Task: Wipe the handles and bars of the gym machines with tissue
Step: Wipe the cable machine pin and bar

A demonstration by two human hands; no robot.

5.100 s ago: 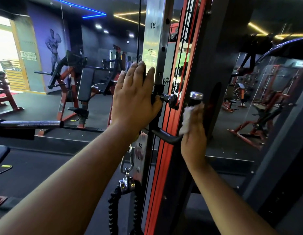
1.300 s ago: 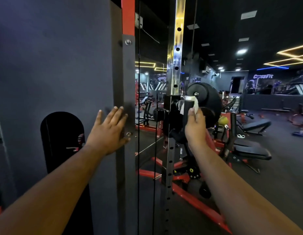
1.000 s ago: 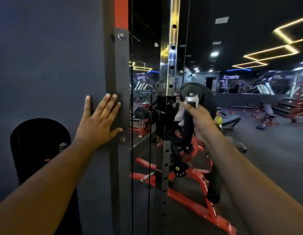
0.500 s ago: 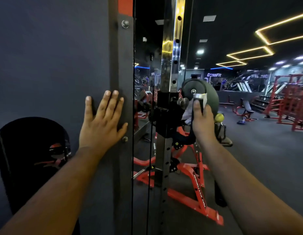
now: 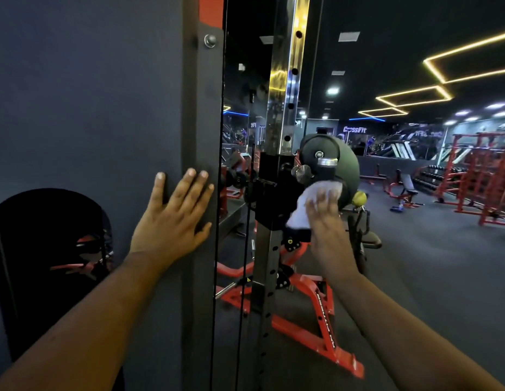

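My left hand (image 5: 172, 221) lies flat with straight fingers on the grey panel beside the machine's dark upright (image 5: 203, 165). My right hand (image 5: 327, 232) is blurred by motion. Its fingers point up and look straight, and they press a white tissue (image 5: 302, 206) against the black handle of the cable machine. Only the handle's chrome cap (image 5: 327, 162) shows above the tissue; the rest is hidden behind my hand. The handle sits on a black carriage (image 5: 273, 193) on the chrome perforated post (image 5: 288, 80).
Two thin cables (image 5: 218, 249) run down between the upright and the post. Behind the post stand a red-framed machine (image 5: 316, 320) and a dark weight plate (image 5: 347, 165). A bench (image 5: 406, 187) and red racks (image 5: 482, 176) stand across the dark floor.
My right hand slid down the handle from just under the chrome cap, and the tissue now spreads out under loosened fingers. My left hand stays flat on the panel.
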